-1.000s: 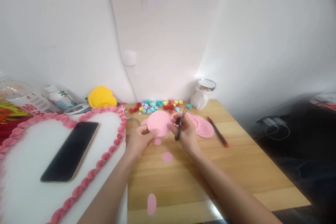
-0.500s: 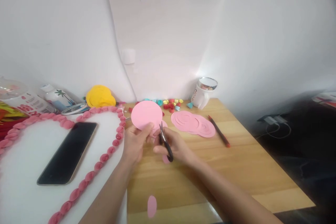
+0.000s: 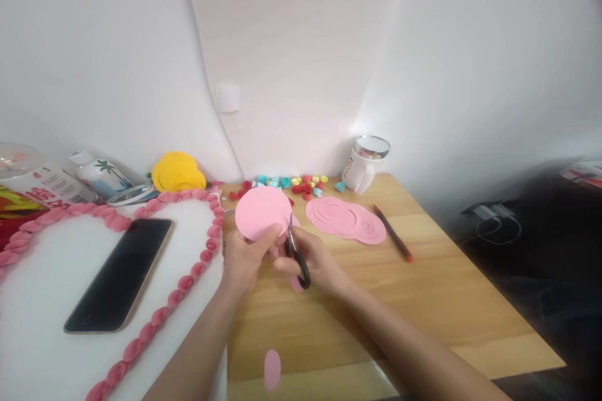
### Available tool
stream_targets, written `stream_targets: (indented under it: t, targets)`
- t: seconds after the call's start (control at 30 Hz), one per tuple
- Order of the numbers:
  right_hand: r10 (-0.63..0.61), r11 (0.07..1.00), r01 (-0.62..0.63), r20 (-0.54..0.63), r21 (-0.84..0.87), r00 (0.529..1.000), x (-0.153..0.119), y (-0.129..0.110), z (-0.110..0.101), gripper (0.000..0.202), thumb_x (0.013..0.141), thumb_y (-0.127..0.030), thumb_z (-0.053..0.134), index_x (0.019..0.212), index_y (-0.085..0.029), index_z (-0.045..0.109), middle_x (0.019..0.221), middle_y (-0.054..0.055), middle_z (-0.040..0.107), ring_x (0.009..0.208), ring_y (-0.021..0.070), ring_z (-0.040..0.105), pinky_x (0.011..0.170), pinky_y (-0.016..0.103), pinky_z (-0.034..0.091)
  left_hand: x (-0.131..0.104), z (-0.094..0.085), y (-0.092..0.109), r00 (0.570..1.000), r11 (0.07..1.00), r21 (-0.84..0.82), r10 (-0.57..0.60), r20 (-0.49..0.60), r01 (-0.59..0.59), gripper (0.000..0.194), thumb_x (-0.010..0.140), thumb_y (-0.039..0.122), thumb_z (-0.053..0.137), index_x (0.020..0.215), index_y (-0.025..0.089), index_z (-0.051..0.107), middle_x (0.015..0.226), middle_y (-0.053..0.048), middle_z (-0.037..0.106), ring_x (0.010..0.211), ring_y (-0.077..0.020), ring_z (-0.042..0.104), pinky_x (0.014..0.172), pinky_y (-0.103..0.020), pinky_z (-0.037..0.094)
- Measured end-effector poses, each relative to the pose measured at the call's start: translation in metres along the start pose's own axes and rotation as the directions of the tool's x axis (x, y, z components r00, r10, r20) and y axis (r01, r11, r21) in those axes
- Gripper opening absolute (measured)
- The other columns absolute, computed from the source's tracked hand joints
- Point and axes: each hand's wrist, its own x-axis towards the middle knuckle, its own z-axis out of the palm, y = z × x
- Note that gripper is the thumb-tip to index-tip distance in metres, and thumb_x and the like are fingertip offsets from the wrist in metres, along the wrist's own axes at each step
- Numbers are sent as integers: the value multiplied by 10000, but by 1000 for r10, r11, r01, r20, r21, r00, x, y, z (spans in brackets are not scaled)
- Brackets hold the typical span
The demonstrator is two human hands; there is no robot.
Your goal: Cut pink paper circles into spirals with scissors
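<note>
My left hand [image 3: 244,257] pinches the lower edge of a pink paper circle [image 3: 262,210], thumb on top. Close beside it, my right hand [image 3: 315,260] is closed round black-handled scissors [image 3: 297,258]. The scissor blades point up at the circle's right edge and look nearly closed. More pink paper shows partly behind the hands. Right of the hands, spiral-cut pink circles [image 3: 345,219] lie overlapping on the wooden table [image 3: 423,301]. A small pink oval [image 3: 272,369] lies near the front.
On the left, a phone [image 3: 120,276] rests on a white board [image 3: 42,301] edged with pink paper rolls. Yellow paper [image 3: 177,172], bottles [image 3: 101,172] and small coloured rolls [image 3: 308,187] stand or lie along the wall. A mug [image 3: 362,166] and a marker [image 3: 393,234] are at right.
The pink circle has dropped slightly and its lower right edge now meets the scissors. The scissor blades, apart before, have come together. Both hands stay nearly in place.
</note>
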Motion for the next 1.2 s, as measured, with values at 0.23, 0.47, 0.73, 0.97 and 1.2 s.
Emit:
stream_targets:
  t: [0.23, 0.47, 0.73, 0.97, 1.2]
  targets:
    - [-29, 999, 30, -26, 16, 999, 0, 4, 2, 315, 699, -450, 648, 744, -176, 498, 681, -4, 494, 588, 108, 436, 567, 241, 388, 1, -1, -2, 995, 996, -59, -62, 74, 67, 204, 584, 325, 686, 537, 151, 591, 458, -7, 550, 454, -131, 510, 436, -251, 437]
    - [-7, 1000, 7, -62, 10, 998, 1, 7, 1, 292, 710, -413, 657, 774, -165, 516, 704, 8, 521, 583, 103, 435, 563, 244, 375, 4, -2, -3, 994, 985, -152, -74, 86, 87, 257, 598, 321, 708, 515, 140, 546, 437, 21, 507, 413, -83, 429, 383, -205, 348]
    - [-5, 999, 2, -75, -40, 997, 2, 3, 0, 317, 686, -436, 669, 711, -164, 509, 669, -6, 496, 615, 118, 482, 582, 249, 410, 2, -2, -2, 991, 989, -66, -132, 25, 133, 239, 544, 311, 744, 569, 141, 579, 480, 0, 562, 444, -127, 510, 392, -229, 407]
    - [-14, 1000, 14, -42, 6, 999, 2, 0, 0, 314, 685, -445, 676, 736, -167, 540, 730, 28, 586, 675, 143, 524, 621, 274, 426, 2, -1, 4, 988, 985, -103, -133, 78, 141, 273, 574, 296, 726, 471, 145, 523, 396, 24, 490, 387, -96, 448, 363, -213, 357]
    - [-25, 997, 27, -30, 75, 999, 3, -3, 3, 308, 691, -457, 670, 754, -169, 579, 739, 43, 635, 738, 176, 597, 702, 318, 468, 3, -2, -1, 988, 985, -113, -119, 102, 130, 288, 587, 300, 719, 460, 148, 511, 396, 20, 483, 377, -87, 423, 362, -217, 338]
